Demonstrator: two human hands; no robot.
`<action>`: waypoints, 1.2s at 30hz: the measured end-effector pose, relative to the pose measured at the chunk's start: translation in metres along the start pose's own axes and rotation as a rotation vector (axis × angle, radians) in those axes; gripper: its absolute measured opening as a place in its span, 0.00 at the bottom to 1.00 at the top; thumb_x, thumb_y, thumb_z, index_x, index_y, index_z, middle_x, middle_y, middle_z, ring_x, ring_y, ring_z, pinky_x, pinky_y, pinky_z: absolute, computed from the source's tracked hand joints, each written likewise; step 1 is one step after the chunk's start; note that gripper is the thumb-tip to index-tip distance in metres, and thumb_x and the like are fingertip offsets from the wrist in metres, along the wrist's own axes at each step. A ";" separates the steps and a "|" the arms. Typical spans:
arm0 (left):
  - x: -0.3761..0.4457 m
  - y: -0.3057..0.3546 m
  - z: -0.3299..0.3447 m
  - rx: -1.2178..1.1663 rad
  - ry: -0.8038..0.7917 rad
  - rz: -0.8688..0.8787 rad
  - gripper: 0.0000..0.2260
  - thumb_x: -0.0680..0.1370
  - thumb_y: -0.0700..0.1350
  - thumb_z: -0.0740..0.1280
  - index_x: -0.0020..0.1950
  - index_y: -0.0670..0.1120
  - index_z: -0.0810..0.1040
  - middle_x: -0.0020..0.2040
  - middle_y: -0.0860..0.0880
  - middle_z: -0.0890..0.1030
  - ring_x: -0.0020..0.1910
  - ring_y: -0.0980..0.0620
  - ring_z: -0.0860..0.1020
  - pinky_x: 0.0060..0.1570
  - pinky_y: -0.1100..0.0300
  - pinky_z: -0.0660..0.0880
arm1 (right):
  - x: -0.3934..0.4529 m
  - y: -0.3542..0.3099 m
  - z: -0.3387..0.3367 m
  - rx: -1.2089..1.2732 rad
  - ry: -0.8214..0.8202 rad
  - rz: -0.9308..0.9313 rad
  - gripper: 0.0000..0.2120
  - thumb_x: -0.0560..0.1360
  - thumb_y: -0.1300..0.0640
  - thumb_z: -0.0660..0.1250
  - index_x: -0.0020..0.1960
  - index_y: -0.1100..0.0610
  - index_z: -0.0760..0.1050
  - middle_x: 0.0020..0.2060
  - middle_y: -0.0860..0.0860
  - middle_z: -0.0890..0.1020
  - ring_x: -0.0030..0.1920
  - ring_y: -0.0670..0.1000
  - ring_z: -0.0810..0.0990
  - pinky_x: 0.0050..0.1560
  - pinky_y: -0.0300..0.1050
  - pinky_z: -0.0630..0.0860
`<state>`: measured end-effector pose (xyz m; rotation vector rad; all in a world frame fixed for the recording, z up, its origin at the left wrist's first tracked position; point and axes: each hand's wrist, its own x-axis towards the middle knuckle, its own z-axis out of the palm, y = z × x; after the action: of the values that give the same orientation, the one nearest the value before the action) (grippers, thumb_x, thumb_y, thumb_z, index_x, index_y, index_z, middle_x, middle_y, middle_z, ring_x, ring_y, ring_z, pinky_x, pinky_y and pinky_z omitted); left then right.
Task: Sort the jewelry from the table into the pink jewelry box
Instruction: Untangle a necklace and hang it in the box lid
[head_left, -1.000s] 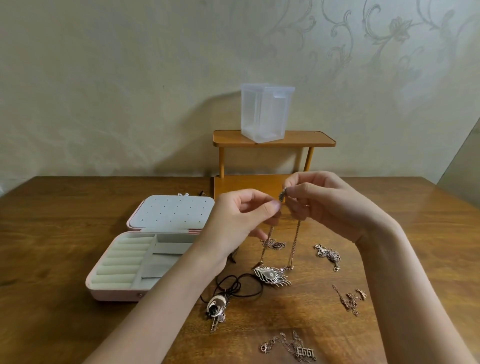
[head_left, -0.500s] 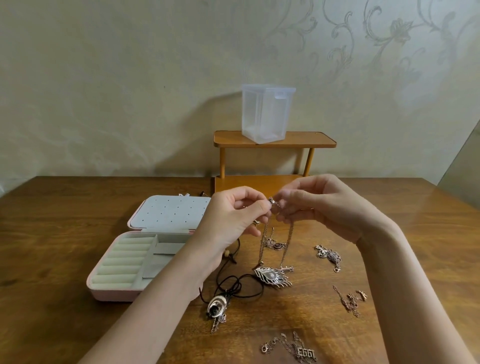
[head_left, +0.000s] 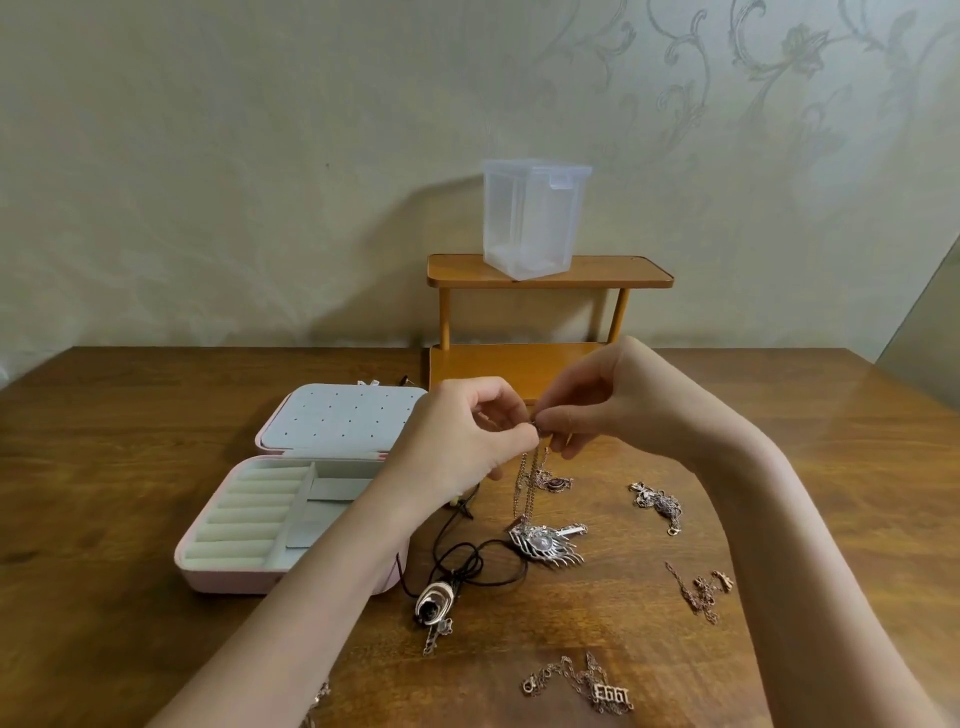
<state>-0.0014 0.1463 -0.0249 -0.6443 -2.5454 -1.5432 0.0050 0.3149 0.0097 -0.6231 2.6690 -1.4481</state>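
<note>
The pink jewelry box (head_left: 208, 571) lies open at the left, its lid (head_left: 340, 418) flat behind it and its grey compartments holding nothing I can see. My left hand (head_left: 467, 436) and my right hand (head_left: 602, 400) meet above the table and both pinch the top of a silver chain (head_left: 529, 483). Its feather pendant (head_left: 545, 543) rests on the wood below. A black cord necklace with an oval pendant (head_left: 436, 597) lies in front of the box. More chains lie at the right (head_left: 657, 501), (head_left: 701, 590) and a name necklace (head_left: 597, 686) near the front edge.
A small two-tier wooden shelf (head_left: 550, 270) stands at the back against the wall with a clear plastic container (head_left: 530, 218) on top. A small pendant (head_left: 553, 483) lies behind the hanging chain. The brown wooden table (head_left: 104, 467) stretches to both sides.
Both hands have sunk lower and shifted slightly left with the chain's top end. The chain now hangs shorter and closer together over the feather pendant.
</note>
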 end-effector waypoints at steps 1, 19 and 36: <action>0.000 0.000 0.000 -0.003 -0.009 -0.007 0.02 0.71 0.42 0.70 0.39 0.48 0.79 0.35 0.52 0.79 0.34 0.51 0.79 0.33 0.57 0.78 | 0.000 0.000 0.000 -0.010 0.001 -0.002 0.03 0.70 0.64 0.71 0.43 0.63 0.82 0.33 0.58 0.84 0.33 0.52 0.83 0.37 0.40 0.81; 0.001 -0.004 0.006 0.020 0.023 -0.057 0.03 0.73 0.45 0.67 0.40 0.46 0.77 0.34 0.50 0.76 0.33 0.54 0.75 0.31 0.60 0.74 | 0.007 0.003 0.011 -0.212 0.012 -0.005 0.02 0.71 0.63 0.70 0.40 0.62 0.78 0.26 0.48 0.78 0.24 0.42 0.76 0.27 0.33 0.73; 0.001 -0.015 0.000 -0.194 -0.179 -0.299 0.03 0.75 0.40 0.64 0.43 0.45 0.77 0.34 0.49 0.75 0.32 0.56 0.70 0.23 0.68 0.64 | 0.011 0.012 0.022 -0.139 -0.041 -0.005 0.02 0.70 0.67 0.69 0.38 0.64 0.77 0.23 0.45 0.74 0.22 0.40 0.70 0.24 0.30 0.66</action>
<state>-0.0081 0.1404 -0.0367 -0.4542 -2.7480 -1.9285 -0.0043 0.2994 -0.0109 -0.6611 2.7554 -1.2437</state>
